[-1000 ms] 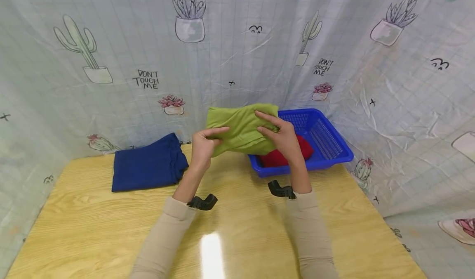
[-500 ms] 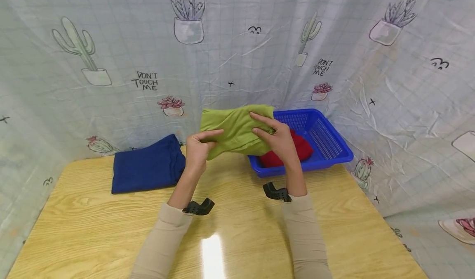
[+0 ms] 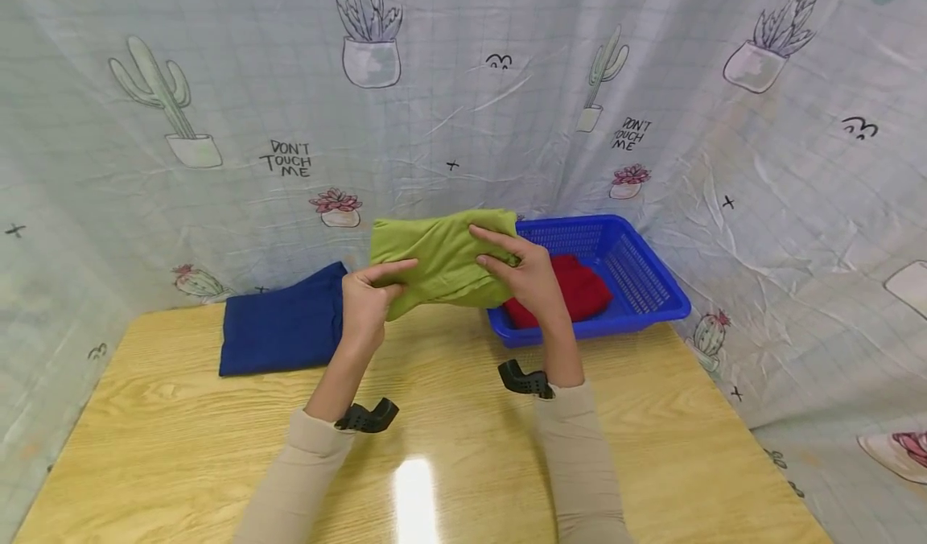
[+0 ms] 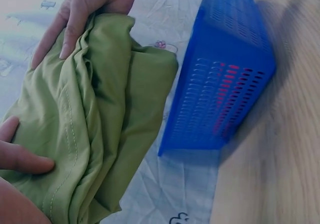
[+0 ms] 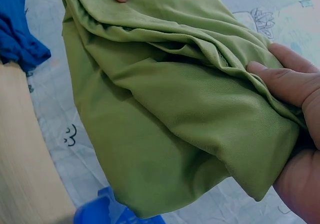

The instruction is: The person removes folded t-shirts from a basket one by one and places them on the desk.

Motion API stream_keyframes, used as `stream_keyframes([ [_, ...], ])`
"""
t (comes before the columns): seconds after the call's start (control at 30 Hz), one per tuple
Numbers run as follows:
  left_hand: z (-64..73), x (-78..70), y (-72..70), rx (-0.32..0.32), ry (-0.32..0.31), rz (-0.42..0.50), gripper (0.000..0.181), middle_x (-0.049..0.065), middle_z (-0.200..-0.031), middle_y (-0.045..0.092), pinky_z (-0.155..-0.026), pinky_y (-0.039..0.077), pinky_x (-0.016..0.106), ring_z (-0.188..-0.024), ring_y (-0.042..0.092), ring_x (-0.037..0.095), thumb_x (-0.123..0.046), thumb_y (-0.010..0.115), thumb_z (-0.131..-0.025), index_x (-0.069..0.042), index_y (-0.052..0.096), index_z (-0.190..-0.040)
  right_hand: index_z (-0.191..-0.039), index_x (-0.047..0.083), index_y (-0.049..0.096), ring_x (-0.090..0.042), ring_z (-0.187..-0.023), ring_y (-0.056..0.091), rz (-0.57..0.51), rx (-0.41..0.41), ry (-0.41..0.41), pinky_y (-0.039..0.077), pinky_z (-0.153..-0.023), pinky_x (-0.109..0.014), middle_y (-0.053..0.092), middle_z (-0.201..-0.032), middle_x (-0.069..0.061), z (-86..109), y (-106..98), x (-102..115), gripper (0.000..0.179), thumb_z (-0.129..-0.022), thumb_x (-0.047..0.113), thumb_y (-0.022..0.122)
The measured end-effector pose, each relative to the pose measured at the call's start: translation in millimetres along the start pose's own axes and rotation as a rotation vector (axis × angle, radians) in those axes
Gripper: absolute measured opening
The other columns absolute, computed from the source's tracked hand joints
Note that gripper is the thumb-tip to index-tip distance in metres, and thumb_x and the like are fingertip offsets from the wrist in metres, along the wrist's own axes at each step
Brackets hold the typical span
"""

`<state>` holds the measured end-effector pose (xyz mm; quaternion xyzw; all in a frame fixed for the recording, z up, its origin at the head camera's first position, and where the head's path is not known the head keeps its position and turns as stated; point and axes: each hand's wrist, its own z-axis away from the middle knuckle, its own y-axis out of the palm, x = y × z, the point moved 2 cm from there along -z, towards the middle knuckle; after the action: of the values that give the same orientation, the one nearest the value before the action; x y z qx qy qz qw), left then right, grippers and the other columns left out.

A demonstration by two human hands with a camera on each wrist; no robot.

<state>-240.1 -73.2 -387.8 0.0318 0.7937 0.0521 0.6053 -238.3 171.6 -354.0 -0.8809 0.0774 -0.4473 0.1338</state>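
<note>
A folded green cloth (image 3: 442,250) with a stitched seam is held up above the back of the table. My left hand (image 3: 364,307) grips its left end, thumb across the near face. At the other end my right hand (image 3: 532,282) pinches the cloth between thumb and fingers. Loose layered folds of the green cloth (image 4: 115,99) hang between the hands in the left wrist view. Parts of the fingers are hidden behind the fabric. A blue plastic basket (image 3: 623,324) stands behind and right of my right hand, with a red cloth (image 3: 582,290) inside.
A folded dark blue cloth (image 3: 282,327) lies at the table's back left, partly behind my left hand. The wooden table (image 3: 463,415) meets a printed curtain (image 3: 449,125) along its back edge. A dark wrist mount (image 3: 369,417) sits on each forearm.
Both hands have moved left and slightly toward me with the green cloth, keeping their hold. More of the basket and red cloth shows now. The blue cloth is more covered by my left hand.
</note>
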Motion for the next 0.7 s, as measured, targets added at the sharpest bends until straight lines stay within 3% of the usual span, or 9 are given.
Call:
stream_keyframes([
  [0.2,8.2,-0.4,-5.7,0.003,0.013,-0.01,0.04,-0.005,-0.1,0.078,-0.061,0.045,0.02,-0.108,0.069,0.016,0.021,0.066,-0.08,-0.004,0.081,-0.106,-0.133,0.011,0.07,-0.019,-0.122,0.063,0.0,0.012,0.003,0.053,-0.088,-0.022,0.067,-0.135,-0.005,-0.4,6,3,0.043,-0.092,0.002,0.074],
  [0.37,13.7,-1.9,-14.0,-0.01,0.017,-0.03,0.038,-0.007,-0.099,0.078,-0.05,0.035,0.021,-0.102,0.07,0.011,0.021,0.067,-0.081,-0.004,0.081,-0.108,-0.133,0.014,0.07,-0.017,-0.119,0.064,0.009,0.025,-0.016,0.055,-0.087,-0.024,0.068,-0.133,-0.002,-1.0,13,5,0.042,-0.092,0.005,0.074],
  [0.43,15.7,-2.5,-17.2,-0.02,0.015,-0.041,0.037,-0.008,-0.099,0.078,-0.045,0.029,0.022,-0.078,0.068,0.006,0.02,0.068,-0.082,-0.002,0.08,-0.109,-0.133,0.015,0.07,-0.016,-0.119,0.064,0.011,0.033,-0.034,0.055,-0.087,-0.025,0.068,-0.133,-0.001,-1.4,16,5,0.042,-0.092,0.006,0.073],
  [0.5,17.2,-3.2,-19.6,-0.029,0.011,-0.049,0.037,-0.008,-0.099,0.078,-0.043,0.026,0.023,-0.061,0.058,0.005,0.02,0.068,-0.082,-0.001,0.079,-0.11,-0.134,0.016,0.07,-0.015,-0.118,0.065,0.012,0.043,-0.043,0.054,-0.082,-0.024,0.068,-0.133,0.0,-1.0,19,6,0.042,-0.093,0.007,0.073],
  [0.57,19.3,-4.1,-23.8,-0.038,0.01,-0.065,0.036,-0.007,-0.099,0.078,-0.041,0.022,0.024,-0.045,0.039,0.007,0.019,0.069,-0.083,-0.001,0.079,-0.111,-0.134,0.018,0.069,-0.012,-0.109,0.066,0.013,0.052,-0.049,0.05,-0.072,-0.023,0.068,-0.133,0.001,-0.8,23,6,0.042,-0.094,0.009,0.073],
  [0.6,20.3,-4.3,-25.9,-0.041,0.008,-0.071,0.036,-0.007,-0.1,0.078,-0.04,0.022,0.024,-0.041,0.029,0.009,0.018,0.069,-0.083,-0.002,0.079,-0.112,-0.135,0.018,0.069,-0.012,-0.108,0.066,0.011,0.057,-0.053,0.048,-0.07,-0.023,0.068,-0.133,0.002,-0.5,25,6,0.042,-0.094,0.009,0.073],
  [0.7,24.3,-4.6,-32.5,-0.051,0.003,-0.088,0.037,-0.002,-0.107,0.077,-0.037,0.02,0.025,-0.036,0.02,0.01,0.016,0.07,-0.084,-0.005,0.079,-0.113,-0.135,0.018,0.069,-0.011,-0.105,0.065,-0.001,0.072,-0.054,0.046,-0.069,-0.023,0.068,-0.133,0.003,-0.3,30,5,0.042,-0.094,0.009,0.073],
])
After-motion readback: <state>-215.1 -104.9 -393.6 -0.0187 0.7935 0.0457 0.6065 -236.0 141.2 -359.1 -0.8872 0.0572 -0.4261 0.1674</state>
